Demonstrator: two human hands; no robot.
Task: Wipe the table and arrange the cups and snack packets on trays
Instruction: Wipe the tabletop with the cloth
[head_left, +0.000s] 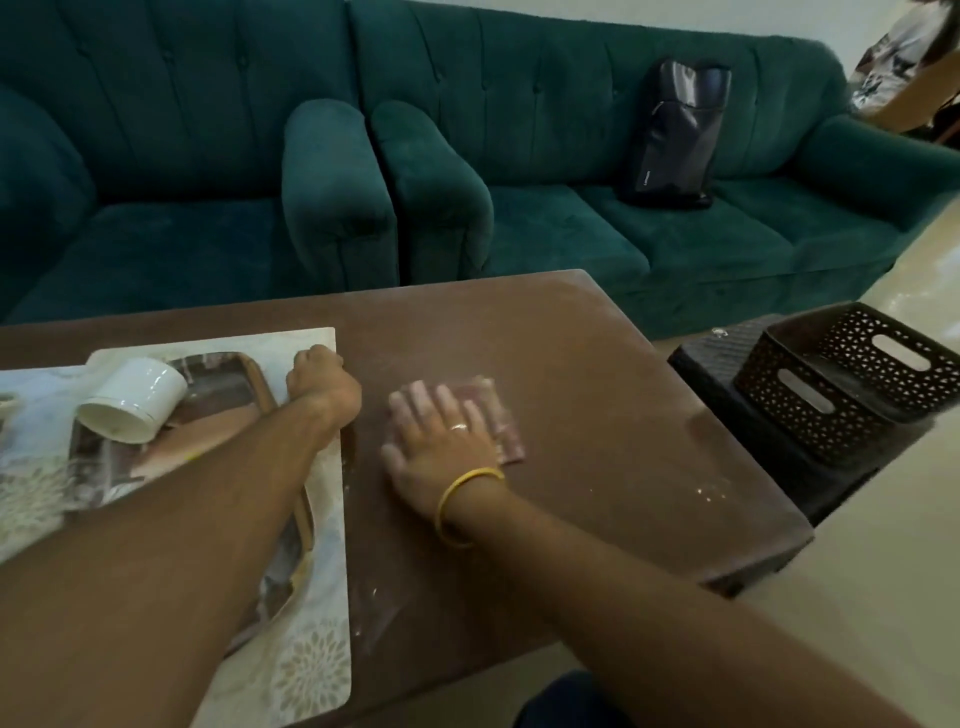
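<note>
I press my right hand (441, 436) flat and open on the cloth (498, 421) to wipe the desk (597, 389), while my left hand (319, 382), fingers closed, grips the mat (311, 649) edge to steady it.

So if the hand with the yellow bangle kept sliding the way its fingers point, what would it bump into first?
Probably nothing on the table. The right hand lies flat on the cloth, fingers pointing to the far edge. That stretch looks bare, so it would likely run off the edge toward the green sofa.

Brown desk (571, 364); teal tufted sofa (571, 130); white cup (135, 397); pale floral-patterned tray (317, 623); reddish-brown cloth (501, 421); yellow bangle (462, 499); dark brown lattice-patterned basket (852, 384); black bag (675, 135).
</note>
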